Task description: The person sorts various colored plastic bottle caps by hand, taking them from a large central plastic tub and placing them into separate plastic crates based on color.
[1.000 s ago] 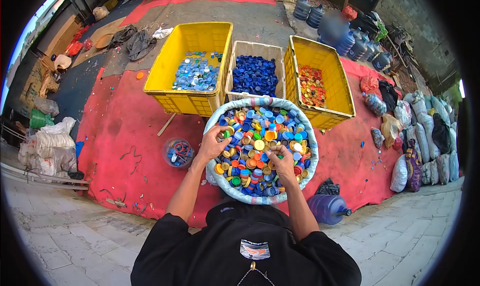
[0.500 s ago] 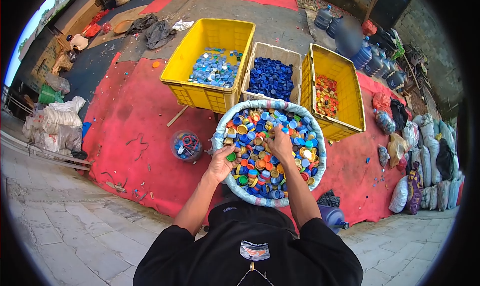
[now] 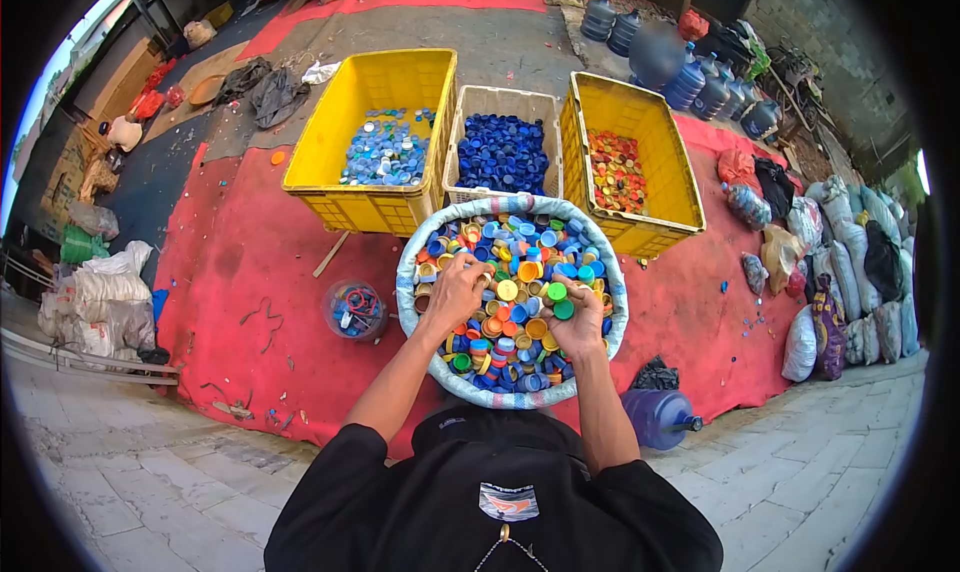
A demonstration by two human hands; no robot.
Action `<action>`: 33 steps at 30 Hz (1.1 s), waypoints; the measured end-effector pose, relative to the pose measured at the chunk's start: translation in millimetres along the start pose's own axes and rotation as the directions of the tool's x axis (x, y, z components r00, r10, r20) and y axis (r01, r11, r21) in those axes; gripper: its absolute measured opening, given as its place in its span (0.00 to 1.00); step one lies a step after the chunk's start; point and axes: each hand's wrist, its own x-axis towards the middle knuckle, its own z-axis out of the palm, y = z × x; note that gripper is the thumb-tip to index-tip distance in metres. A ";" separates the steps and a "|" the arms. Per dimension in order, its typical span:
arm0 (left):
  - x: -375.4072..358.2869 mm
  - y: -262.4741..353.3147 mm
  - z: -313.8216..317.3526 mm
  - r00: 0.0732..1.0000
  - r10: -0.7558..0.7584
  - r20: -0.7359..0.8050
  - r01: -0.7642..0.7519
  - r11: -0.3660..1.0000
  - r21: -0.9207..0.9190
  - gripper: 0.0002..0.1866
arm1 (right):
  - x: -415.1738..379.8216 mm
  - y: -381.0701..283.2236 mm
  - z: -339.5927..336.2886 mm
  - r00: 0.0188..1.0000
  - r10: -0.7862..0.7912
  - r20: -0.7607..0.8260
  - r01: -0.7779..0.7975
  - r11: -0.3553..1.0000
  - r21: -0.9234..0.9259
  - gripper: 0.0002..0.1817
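Observation:
A round tub with a pale blue cloth rim holds mixed bottle caps of many colours. Over its left part, my left hand has its fingers bent together among the caps; what they hold, if anything, is too small to make out. My right hand is at the tub's right side, its fingers on green caps. Beyond the rim stand a yellow crate with light blue caps, a whitish crate with dark blue caps, and another yellow crate with orange and red caps.
A clear bucket stands on the red mat to the left. A large blue bottle lies right of my body. Filled sacks line the right side, with more sacks at far left and water bottles behind.
The view has shifted, so the tub and crates appear further left. My left hand has moved up and inward over the caps. My right hand has moved to the right and now has green caps at its fingers.

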 end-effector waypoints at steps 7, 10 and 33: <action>23.1 -7.4 18.0 0.949 0.142 0.283 -0.234 0.917 0.323 0.16 | -42.4 10.9 -25.5 0.996 0.039 -0.080 -0.023 0.981 0.194 0.17; 27.3 -9.6 20.3 0.928 0.124 0.352 -0.245 0.914 0.323 0.16 | -51.0 16.2 -29.2 0.996 0.029 -0.084 -0.013 0.981 0.192 0.16; -6.1 -9.1 -20.7 0.838 -0.317 0.444 0.436 -0.100 -0.895 0.12 | -47.5 42.8 -8.4 0.989 0.143 0.033 -0.143 0.990 -0.019 0.10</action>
